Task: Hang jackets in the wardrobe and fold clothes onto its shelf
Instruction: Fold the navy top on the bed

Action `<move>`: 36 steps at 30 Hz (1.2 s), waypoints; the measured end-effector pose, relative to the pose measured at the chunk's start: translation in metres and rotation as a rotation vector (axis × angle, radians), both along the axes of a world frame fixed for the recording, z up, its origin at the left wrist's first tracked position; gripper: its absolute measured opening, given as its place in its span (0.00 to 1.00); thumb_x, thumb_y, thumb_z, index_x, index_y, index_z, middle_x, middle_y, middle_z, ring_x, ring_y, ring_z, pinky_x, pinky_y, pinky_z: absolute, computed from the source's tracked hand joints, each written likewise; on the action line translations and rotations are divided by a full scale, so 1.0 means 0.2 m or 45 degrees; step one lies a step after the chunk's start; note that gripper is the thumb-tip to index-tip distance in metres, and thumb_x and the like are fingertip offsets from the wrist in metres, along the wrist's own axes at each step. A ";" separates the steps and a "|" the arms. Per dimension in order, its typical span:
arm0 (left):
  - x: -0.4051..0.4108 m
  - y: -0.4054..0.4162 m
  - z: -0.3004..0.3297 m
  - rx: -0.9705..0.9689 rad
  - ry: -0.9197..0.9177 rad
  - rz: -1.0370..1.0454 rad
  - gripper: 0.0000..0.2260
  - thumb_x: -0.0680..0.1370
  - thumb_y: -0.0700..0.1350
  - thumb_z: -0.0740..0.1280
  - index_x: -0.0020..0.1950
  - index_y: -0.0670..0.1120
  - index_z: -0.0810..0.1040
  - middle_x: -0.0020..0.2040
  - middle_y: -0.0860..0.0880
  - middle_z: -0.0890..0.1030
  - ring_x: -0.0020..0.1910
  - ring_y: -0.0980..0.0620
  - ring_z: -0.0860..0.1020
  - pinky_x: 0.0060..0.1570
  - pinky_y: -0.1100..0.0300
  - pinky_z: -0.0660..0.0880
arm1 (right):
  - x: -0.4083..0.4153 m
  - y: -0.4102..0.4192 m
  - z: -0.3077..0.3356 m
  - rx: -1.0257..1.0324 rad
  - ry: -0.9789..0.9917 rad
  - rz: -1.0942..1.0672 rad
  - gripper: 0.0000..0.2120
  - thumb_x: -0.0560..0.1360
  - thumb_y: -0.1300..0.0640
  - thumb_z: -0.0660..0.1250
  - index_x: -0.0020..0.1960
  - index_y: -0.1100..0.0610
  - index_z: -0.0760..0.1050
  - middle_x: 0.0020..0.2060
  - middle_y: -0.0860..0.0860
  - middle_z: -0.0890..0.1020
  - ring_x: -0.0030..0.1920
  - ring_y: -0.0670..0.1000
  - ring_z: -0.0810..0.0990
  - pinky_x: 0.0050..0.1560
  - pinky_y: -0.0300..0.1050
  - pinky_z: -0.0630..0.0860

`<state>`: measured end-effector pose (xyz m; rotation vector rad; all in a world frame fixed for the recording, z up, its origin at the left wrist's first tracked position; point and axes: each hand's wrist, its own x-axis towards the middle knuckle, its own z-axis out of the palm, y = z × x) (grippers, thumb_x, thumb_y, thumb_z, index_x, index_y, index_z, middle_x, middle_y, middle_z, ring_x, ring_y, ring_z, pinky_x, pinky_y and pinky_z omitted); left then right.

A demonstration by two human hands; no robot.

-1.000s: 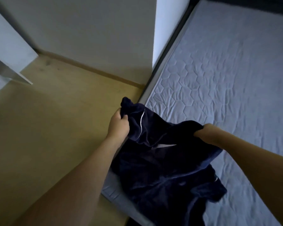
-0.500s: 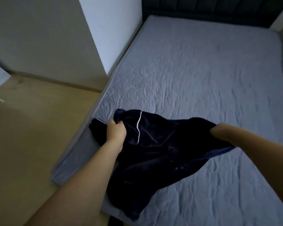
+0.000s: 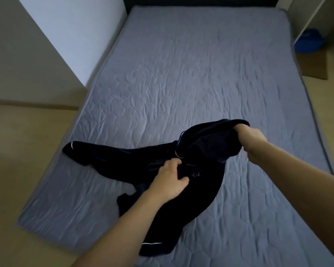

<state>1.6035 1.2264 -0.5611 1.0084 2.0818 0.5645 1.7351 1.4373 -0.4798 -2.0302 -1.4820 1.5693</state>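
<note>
A dark navy garment (image 3: 181,180) with thin white piping lies spread across the near part of the bed (image 3: 181,74), whose grey quilted cover is creased. One sleeve of the garment stretches toward the bed's left edge; its lower part trails to the bed's near edge. The person's left hand (image 3: 170,180) rests on the middle of the garment, fingers bent into the cloth with the thumb alongside; whether it pinches the fabric or only presses it cannot be told. The right hand (image 3: 253,139) grips the garment's far right portion, fingers curled round a bunched fold and lifting it clear of the bed. Pale wooden floor (image 3: 17,151) runs along the bed's left side, where a white panel (image 3: 75,35) stands against the bed's edge. Beyond the bed's far right corner sits a blue object (image 3: 308,43), too blurred to identify.
</note>
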 end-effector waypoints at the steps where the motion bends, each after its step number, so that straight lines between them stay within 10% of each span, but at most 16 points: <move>1: 0.09 0.05 -0.07 -0.087 -0.006 -0.061 0.32 0.75 0.57 0.67 0.75 0.55 0.56 0.75 0.49 0.58 0.72 0.48 0.61 0.69 0.51 0.64 | 0.04 0.04 -0.03 -0.008 0.030 -0.046 0.17 0.75 0.50 0.60 0.59 0.60 0.70 0.40 0.53 0.74 0.38 0.53 0.72 0.35 0.46 0.68; 5: 0.32 0.34 -0.22 -0.149 -0.061 0.191 0.38 0.74 0.62 0.66 0.78 0.58 0.50 0.78 0.51 0.54 0.75 0.45 0.57 0.71 0.47 0.62 | 0.29 0.26 -0.10 -0.003 0.121 -0.216 0.20 0.73 0.48 0.57 0.61 0.56 0.71 0.42 0.51 0.75 0.41 0.54 0.75 0.54 0.55 0.77; 9: 0.48 0.60 -0.32 -0.393 -0.226 -0.118 0.30 0.76 0.60 0.62 0.77 0.58 0.58 0.76 0.51 0.62 0.72 0.46 0.65 0.71 0.49 0.64 | 0.66 0.50 -0.15 0.204 -0.078 -0.336 0.22 0.70 0.46 0.54 0.54 0.60 0.71 0.40 0.56 0.76 0.38 0.57 0.75 0.42 0.52 0.75; 12: 0.58 0.65 -0.41 -0.718 -0.370 -0.405 0.28 0.77 0.56 0.63 0.77 0.56 0.61 0.74 0.51 0.67 0.69 0.50 0.69 0.70 0.55 0.64 | 0.95 0.57 -0.33 -0.143 -0.292 -0.248 0.22 0.76 0.47 0.58 0.60 0.64 0.71 0.45 0.60 0.78 0.42 0.60 0.76 0.47 0.54 0.74; 17: 0.46 0.63 -0.61 -0.896 0.066 -0.606 0.18 0.78 0.47 0.60 0.66 0.47 0.74 0.69 0.44 0.73 0.64 0.43 0.73 0.65 0.52 0.69 | 1.07 0.44 -0.78 -0.160 -0.805 0.320 0.34 0.74 0.48 0.67 0.72 0.63 0.59 0.67 0.64 0.65 0.63 0.66 0.70 0.61 0.58 0.72; 24: -0.07 0.85 -1.13 -0.563 0.638 -0.296 0.34 0.76 0.48 0.62 0.79 0.50 0.50 0.79 0.48 0.53 0.77 0.43 0.51 0.75 0.43 0.51 | 0.76 0.41 -1.49 0.156 -0.830 1.098 0.49 0.71 0.40 0.68 0.79 0.55 0.41 0.77 0.52 0.55 0.77 0.56 0.54 0.75 0.55 0.49; 27: -0.16 0.90 -1.35 -0.588 0.786 -0.369 0.35 0.77 0.55 0.62 0.79 0.50 0.50 0.78 0.48 0.57 0.78 0.43 0.49 0.72 0.39 0.35 | 0.74 0.48 -1.68 0.151 -0.990 1.199 0.34 0.71 0.40 0.66 0.71 0.53 0.64 0.65 0.51 0.73 0.64 0.55 0.71 0.70 0.54 0.60; 31: -0.16 0.84 -1.36 -0.629 0.808 -0.478 0.17 0.79 0.59 0.58 0.63 0.52 0.72 0.61 0.48 0.78 0.65 0.45 0.69 0.68 0.44 0.53 | 0.72 0.46 -1.66 -0.304 -0.695 1.319 0.16 0.71 0.44 0.68 0.55 0.51 0.77 0.48 0.49 0.80 0.47 0.50 0.79 0.49 0.43 0.74; 36: -0.47 0.95 -0.98 -0.372 1.079 0.325 0.16 0.78 0.52 0.62 0.61 0.43 0.73 0.62 0.38 0.76 0.65 0.38 0.69 0.67 0.36 0.57 | 0.43 0.73 -1.38 0.396 -0.100 0.653 0.08 0.72 0.52 0.73 0.48 0.52 0.77 0.42 0.48 0.80 0.47 0.52 0.80 0.45 0.43 0.73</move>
